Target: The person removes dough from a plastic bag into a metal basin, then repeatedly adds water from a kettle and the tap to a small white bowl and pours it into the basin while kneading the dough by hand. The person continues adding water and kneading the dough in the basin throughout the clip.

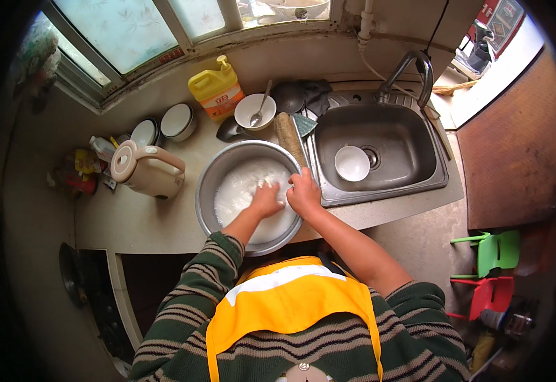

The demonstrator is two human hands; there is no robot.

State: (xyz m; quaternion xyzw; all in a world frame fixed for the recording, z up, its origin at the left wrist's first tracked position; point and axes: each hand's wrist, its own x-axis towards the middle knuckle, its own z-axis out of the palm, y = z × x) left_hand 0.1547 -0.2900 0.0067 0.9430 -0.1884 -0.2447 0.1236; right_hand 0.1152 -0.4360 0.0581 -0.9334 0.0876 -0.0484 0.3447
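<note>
A round metal basin (203,202) stands at the counter's front edge, with cloudy white liquid (232,194) in it. My left hand (267,200) reaches down into this liquid, its fingers apart and the fingertips partly hidden in white, lumpy matter. What that matter is, I cannot tell. My right hand (305,193) is closed on the basin's right rim. Just behind the basin lies a brown, rough cylinder (289,137), close to the sink's edge.
On the right is a steel sink (392,137) holding a white bowl (352,163), under a curved faucet (424,76). A beige kettle (147,169) stands left of the basin. Behind are a yellow jug (217,89), a bowl with a spoon (255,113) and stacked bowls (178,121).
</note>
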